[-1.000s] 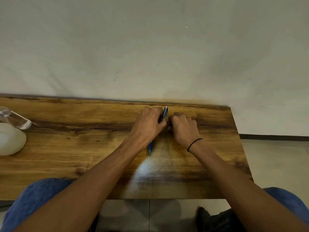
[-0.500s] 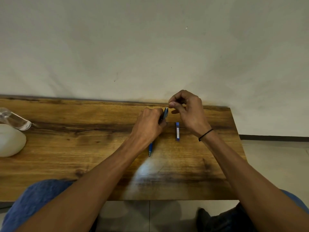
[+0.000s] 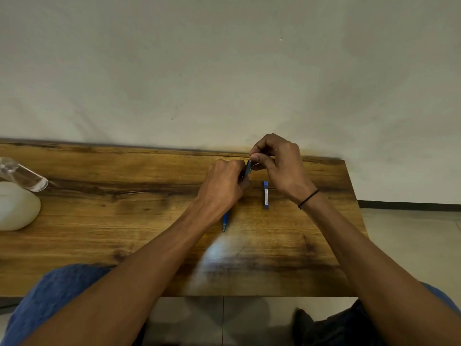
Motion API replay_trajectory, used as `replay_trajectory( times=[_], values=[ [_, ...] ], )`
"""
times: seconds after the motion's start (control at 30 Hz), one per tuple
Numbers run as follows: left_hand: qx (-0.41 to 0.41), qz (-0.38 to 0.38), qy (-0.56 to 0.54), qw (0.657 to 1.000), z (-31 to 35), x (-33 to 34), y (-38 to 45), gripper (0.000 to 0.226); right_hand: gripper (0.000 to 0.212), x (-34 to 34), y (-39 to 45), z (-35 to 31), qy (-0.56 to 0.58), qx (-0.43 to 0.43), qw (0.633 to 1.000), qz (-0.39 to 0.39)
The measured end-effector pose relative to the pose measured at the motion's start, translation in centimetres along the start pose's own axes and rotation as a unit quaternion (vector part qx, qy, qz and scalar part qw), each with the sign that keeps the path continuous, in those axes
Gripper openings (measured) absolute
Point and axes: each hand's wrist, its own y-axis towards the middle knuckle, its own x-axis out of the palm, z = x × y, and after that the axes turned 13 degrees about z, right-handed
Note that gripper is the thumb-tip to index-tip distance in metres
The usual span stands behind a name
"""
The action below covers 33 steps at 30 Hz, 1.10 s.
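blue pen (image 3: 225, 218) tilted, blue case (image 3: 266, 196) lying flat

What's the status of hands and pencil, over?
Left hand grips blue mechanical pencil. Right hand pinches its top end. Blue lead case lies alongside, clear.

Pen (image 3: 225, 221): blue lower barrel, dark top end. Small case (image 3: 266, 195) at its 3 o'clock: blue, white label strip. Table (image 3: 124, 208): golden-brown wood grain, dark streaks. Wrist band (image 3: 308, 196): black. Rounded object (image 3: 15, 208) at table's 9 o'clock: white. Trousers (image 3: 57, 290): blue. Wall (image 3: 224, 71): off-white, mottled.
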Motion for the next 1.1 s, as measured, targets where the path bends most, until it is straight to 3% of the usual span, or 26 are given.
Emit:
replay_trajectory(
  times=[0.2,0.3,0.47,0.7,0.9,1.0,1.1],
  values=[
    [-0.01,0.003,-0.009,1.0,0.3,0.3,0.0,0.01,0.026,-0.9,0.3,-1.2,-0.218,-0.15,0.961,-0.074],
    [-0.018,0.003,-0.017,1.0,0.5,0.4,-0.2,0.007,0.039,-1.2,0.1,-2.8,-0.323,-0.168,0.923,-0.122],
    [-0.012,-0.006,0.007,1.0,0.8,0.6,-0.1,0.012,0.038,-1.4,-0.3,-5.0,-0.391,-0.16,0.895,-0.143],
    [-0.028,0.001,-0.006,1.0,0.8,0.7,-0.2,0.008,0.029,-1.5,0.1,-3.6,-0.326,-0.123,0.929,-0.124],
    [-0.031,0.006,-0.021,0.999,0.4,0.5,-0.4,0.005,0.015,-1.1,0.5,-1.7,-0.141,-0.037,0.986,-0.085],
    [-0.031,0.009,-0.024,0.999,0.3,0.5,-0.3,0.006,0.017,-1.5,0.6,-0.9,-0.061,0.004,0.995,-0.075],
    [-0.039,0.011,-0.031,0.999,0.3,0.5,-0.3,0.012,0.015,-1.6,0.8,0.1,-0.067,0.012,0.997,-0.043]
  ],
)
